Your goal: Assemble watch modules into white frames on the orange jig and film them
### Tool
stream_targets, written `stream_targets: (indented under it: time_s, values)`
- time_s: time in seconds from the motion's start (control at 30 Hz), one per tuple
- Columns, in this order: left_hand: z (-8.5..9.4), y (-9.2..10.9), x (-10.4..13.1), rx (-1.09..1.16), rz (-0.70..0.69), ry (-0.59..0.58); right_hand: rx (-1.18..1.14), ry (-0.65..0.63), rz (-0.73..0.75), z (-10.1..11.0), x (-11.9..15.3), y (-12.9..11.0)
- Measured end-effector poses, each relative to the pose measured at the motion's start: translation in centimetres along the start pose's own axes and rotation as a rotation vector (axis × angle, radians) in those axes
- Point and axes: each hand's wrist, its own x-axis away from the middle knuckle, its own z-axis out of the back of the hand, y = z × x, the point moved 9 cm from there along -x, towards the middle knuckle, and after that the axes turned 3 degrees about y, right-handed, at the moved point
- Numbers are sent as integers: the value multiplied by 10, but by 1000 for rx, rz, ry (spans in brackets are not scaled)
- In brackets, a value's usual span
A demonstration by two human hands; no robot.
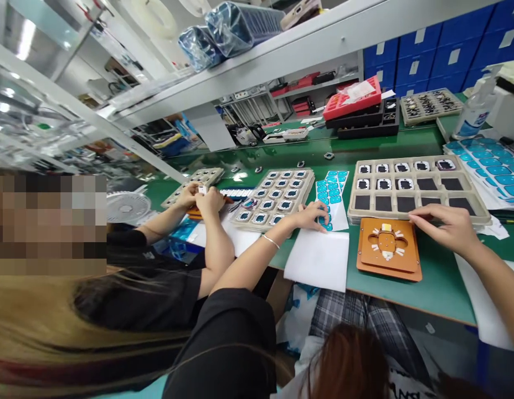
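My left hand (313,216) is over a white sheet with blue stickers (334,191), its fingers apart and their tips at the stickers. My right hand (448,227) is at the upper right corner of an orange fixture (367,260). Its thumb and fingertips come together there, and whatever lies between them is too small to make out. The fixture has a shaped recess with white pieces around it. Just behind stands a beige tray (485,216); several square dark-centred parts (384,184) sit in its back rows, and the other compartments show dark pads.
Left of me, a co-worker's hands (205,199) hold a small white part. Between us stands a stacked tray of parts (240,221). White paper (317,260) lies at the table edge. Further back are a red bin (352,100), a pump bottle (471,116) and more blue sticker sheets (495,166).
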Motion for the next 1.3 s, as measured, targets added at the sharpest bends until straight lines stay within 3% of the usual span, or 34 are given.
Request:
stream_targets:
  time_s: [0.27, 0.57, 0.8, 0.93, 1.1, 1.3]
  values:
    - [4, 8, -8, -70, -51, 17, 55, -3, 138, 2, -3, -15]
    - [7, 21, -15, -79, -95, 15, 107, -42, 254, -2, 0, -15]
    - [6, 15, -18, -29, -88, -8, 147, -45, 365, -4, -1, -28]
    - [6, 5, -6, -12, -21, 64, 161, -64, 341, -5, 0, -25]
    - [3, -7, 13, -27, 164, 198, 167, -96, 302, -7, -1, -28]
    - [-4, -6, 18, -31, 329, 215, 158, -106, 316, -7, -2, -35]
